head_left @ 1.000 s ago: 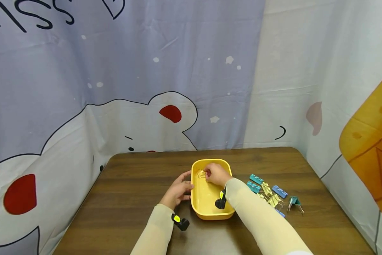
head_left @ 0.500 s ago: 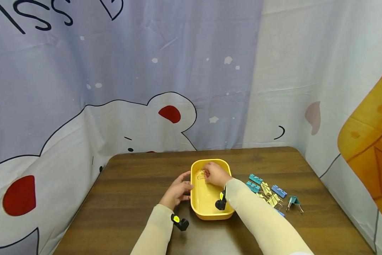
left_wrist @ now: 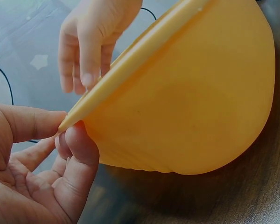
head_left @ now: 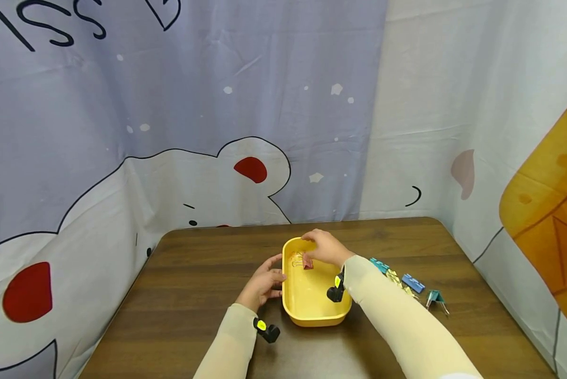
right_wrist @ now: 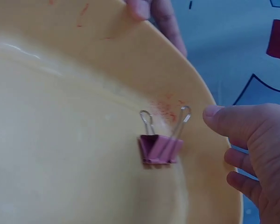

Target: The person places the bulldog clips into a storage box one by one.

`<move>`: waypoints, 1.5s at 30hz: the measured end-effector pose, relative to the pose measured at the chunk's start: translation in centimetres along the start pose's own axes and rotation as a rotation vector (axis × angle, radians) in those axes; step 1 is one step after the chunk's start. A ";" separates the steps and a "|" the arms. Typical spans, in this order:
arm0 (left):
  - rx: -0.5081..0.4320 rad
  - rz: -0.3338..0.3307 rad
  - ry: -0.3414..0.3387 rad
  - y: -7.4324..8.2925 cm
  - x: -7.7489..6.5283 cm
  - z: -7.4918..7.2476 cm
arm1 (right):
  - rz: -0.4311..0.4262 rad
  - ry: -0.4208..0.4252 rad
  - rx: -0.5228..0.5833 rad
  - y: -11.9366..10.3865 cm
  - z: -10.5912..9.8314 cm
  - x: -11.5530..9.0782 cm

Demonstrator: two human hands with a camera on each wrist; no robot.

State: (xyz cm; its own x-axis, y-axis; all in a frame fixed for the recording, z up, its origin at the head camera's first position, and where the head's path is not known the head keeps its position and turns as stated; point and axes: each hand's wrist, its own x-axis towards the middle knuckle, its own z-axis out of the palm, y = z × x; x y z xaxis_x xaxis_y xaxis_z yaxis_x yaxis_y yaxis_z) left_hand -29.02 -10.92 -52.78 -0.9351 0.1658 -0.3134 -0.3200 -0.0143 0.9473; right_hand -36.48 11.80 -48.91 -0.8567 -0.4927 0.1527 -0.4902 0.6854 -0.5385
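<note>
A yellow plastic tray (head_left: 314, 302) sits on the wooden table. My left hand (head_left: 263, 284) pinches its left rim between thumb and fingers, clearly seen in the left wrist view. Inside the tray, toward the far end, lies a pink binder clip (right_wrist: 161, 150) with its two wire handles sticking up. My right hand (head_left: 328, 247) hovers over the far right rim of the tray, fingers loosely extended and holding nothing. In the right wrist view a gap shows between the right thumb (right_wrist: 219, 116) and the clip.
Right of the tray lie several more binder clips: a teal one (head_left: 379, 265), yellow ones (head_left: 394, 277), a blue one (head_left: 413, 283), and a teal one standing on its handles (head_left: 436, 297). My right sleeve (head_left: 397, 316) hides part of this group. A printed curtain (head_left: 331, 131) hangs behind the table.
My right hand has let go of the pink binder clip and risen toward the tray's far right edge, leaving the clip in the tray. The left hand stays on the rim.
</note>
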 end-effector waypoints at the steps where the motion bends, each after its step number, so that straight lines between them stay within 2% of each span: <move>1: 0.000 0.000 0.002 0.0 0.0 0.0 | -0.003 0.008 0.005 0.2 -0.3 -0.1; 12: -0.019 0.022 0.016 -0.2 0.2 0.1 | -0.032 0.070 0.038 2.0 -4.7 -2.0; 19: -0.022 0.015 0.022 -0.3 0.1 0.2 | 0.018 0.076 0.054 3.4 -7.8 -4.3; 24: -0.027 0.011 0.028 -0.5 0.2 0.1 | -0.012 0.105 0.048 5.0 -9.8 -6.1; 27: -0.022 0.011 0.023 -0.5 0.4 0.1 | -0.005 0.125 0.042 6.1 -11.0 -7.3; 34: -0.014 0.011 0.015 -0.3 0.2 0.1 | 0.081 0.134 0.077 8.5 -13.4 -10.8; 38: -0.011 0.010 0.014 -0.3 0.2 0.0 | 0.118 0.128 0.072 9.8 -14.2 -12.9; 45: -0.017 0.006 0.015 -0.4 0.4 0.0 | 0.129 0.152 0.090 11.7 -14.9 -16.4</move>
State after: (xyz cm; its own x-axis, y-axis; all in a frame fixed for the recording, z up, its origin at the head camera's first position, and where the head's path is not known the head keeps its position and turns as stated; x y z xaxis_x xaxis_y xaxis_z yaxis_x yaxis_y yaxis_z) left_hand -29.26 -10.82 -53.31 -0.9389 0.1509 -0.3092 -0.3173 -0.0321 0.9478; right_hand -30.54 35.87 -45.32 -0.9290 -0.3129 0.1973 -0.3646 0.6836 -0.6323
